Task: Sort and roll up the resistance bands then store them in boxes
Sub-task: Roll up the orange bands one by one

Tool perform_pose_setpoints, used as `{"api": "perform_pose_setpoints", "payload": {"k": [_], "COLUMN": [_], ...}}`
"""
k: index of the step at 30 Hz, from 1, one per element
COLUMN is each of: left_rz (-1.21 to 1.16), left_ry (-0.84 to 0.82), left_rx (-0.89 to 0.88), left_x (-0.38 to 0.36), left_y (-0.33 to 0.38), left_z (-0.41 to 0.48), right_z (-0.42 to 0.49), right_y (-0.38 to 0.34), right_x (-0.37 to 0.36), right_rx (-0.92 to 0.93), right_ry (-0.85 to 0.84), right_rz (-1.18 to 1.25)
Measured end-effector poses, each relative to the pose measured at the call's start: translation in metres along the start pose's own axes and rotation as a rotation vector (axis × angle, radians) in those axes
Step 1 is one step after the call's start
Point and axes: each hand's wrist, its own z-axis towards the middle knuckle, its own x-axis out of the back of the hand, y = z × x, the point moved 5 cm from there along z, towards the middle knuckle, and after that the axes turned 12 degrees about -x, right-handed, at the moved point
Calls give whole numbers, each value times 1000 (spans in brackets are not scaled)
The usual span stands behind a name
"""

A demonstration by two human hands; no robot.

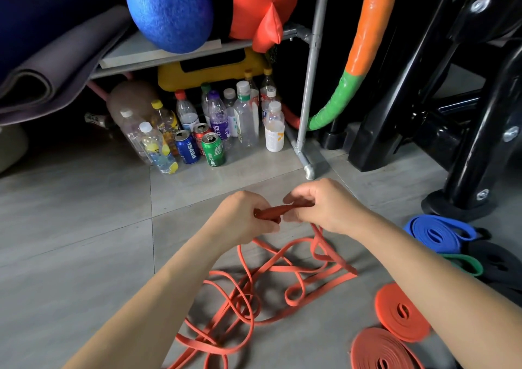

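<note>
Orange band (271, 212) sits mid-frame, pinched by the left hand (243, 221) and right hand (324, 206). Its tangle lies on the floor (84, 227) below

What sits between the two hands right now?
In the head view, a short folded stretch of the orange band spans the gap from left hand to right hand; both pinch it.

blue can (187, 147): "PEPSI" | other bottle and can labels: unreadable

Head view looks forward and down; close above the floor (73, 216).
</note>
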Motion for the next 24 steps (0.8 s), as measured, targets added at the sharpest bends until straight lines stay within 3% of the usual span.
{"api": "perform_pose_setpoints", "payload": {"k": [4,10,14,18,20,21,24], "left_rz": [-250,-731,-1225,-1469,-1452,-1333,-552], "left_ry": [87,277,404,457,399,349,205], "left_rx": [6,48,115,184,193,164,0], "left_x": [3,-1,-12,-25,-26,-23,-6], "left_y": [-2,2,7,5,1,0,-3], "left_z": [0,2,3,5,4,3,3], "right_z": [1,-4,-5,0,-1,-1,0], "right_y": [5,3,-4,-4,-2,-1,2], "right_x": [10,-3,-8,-14,-13,-11,-4], "right_rx": [9,-30,-32,-67,-74,-69,-20], "right_ry": [6,-45,-71,6,2,-10,19], "right_rz": [-4,428,757,773,690,612,146]}}
